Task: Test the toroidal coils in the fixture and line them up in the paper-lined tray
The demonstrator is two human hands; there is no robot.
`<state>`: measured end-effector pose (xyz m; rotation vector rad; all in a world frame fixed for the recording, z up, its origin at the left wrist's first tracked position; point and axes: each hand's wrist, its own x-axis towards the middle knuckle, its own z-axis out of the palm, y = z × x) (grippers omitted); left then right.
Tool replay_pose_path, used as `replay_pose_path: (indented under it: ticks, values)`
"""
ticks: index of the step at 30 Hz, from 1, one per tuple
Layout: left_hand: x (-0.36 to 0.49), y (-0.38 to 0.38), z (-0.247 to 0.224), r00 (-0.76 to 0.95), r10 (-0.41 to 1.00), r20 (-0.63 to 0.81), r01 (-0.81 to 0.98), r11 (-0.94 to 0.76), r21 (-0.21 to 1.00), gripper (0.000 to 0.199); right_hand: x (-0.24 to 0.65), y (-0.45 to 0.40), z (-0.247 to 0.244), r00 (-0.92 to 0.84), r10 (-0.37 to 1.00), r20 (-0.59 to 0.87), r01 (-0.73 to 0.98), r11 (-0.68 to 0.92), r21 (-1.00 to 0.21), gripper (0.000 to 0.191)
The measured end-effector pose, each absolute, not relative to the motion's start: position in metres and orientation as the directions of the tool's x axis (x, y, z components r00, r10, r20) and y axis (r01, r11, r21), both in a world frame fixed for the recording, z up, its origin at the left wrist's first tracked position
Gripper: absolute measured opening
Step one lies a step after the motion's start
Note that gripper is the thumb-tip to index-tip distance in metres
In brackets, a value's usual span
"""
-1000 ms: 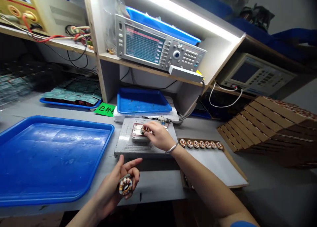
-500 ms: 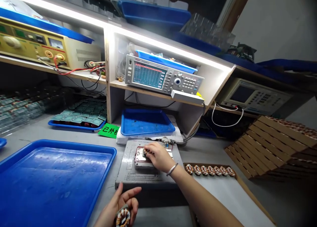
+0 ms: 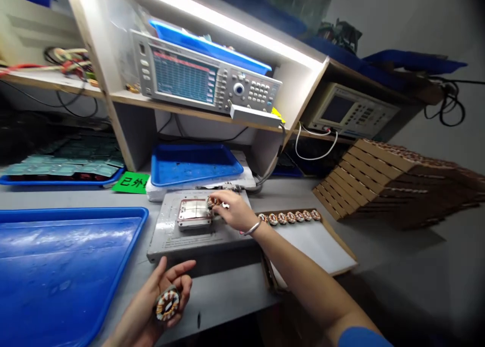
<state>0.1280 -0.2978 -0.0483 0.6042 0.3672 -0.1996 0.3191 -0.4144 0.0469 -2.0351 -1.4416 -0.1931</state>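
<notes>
My right hand [image 3: 237,210] pinches a wound coil [image 3: 214,202] just above the right edge of a metal test plate [image 3: 195,211], which sits on a flat grey fixture [image 3: 170,236]. A second wound coil [image 3: 167,305] rests in my left hand [image 3: 151,299], held palm up with the fingers loosely curled beside it, left of and below the fixture. Several more coils [image 3: 291,217] stand in a row along the far edge of a cardboard tray [image 3: 350,262] lined with white, to the right.
A large blue tray [image 3: 49,271] lies at the left. Behind the fixture are a smaller blue tray [image 3: 197,165] and a shelf with a lit meter [image 3: 208,77]. Stacked cardboard trays [image 3: 352,175] stand at the right, green-blue parts [image 3: 71,162] at the back left.
The view has shifted to the right. My right hand has moved the coil from over the test plate to its right edge, uncovering the plate. My left hand still has its coil.
</notes>
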Motion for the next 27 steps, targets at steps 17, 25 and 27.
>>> replay_pose_path:
  ticks: [17,25,27]
  values:
    - [0.163,-0.331,-0.040,0.828,-0.124,-0.548,0.481,0.661,0.576,0.037,0.310,-0.587,0.009,0.649,0.698,0.304,0.748,-0.512,-0.422,0.028]
    - [0.162,-0.331,-0.045,0.810,-0.099,-0.578,0.494,0.647,0.581,0.038,0.308,-0.586,0.004,0.598,0.711,0.370,0.795,-0.469,-0.384,0.026]
    - [0.162,-0.331,-0.044,0.812,-0.104,-0.574,0.493,0.647,0.581,0.038,0.310,-0.586,0.002,0.594,0.717,0.365,0.798,-0.470,-0.376,0.025]
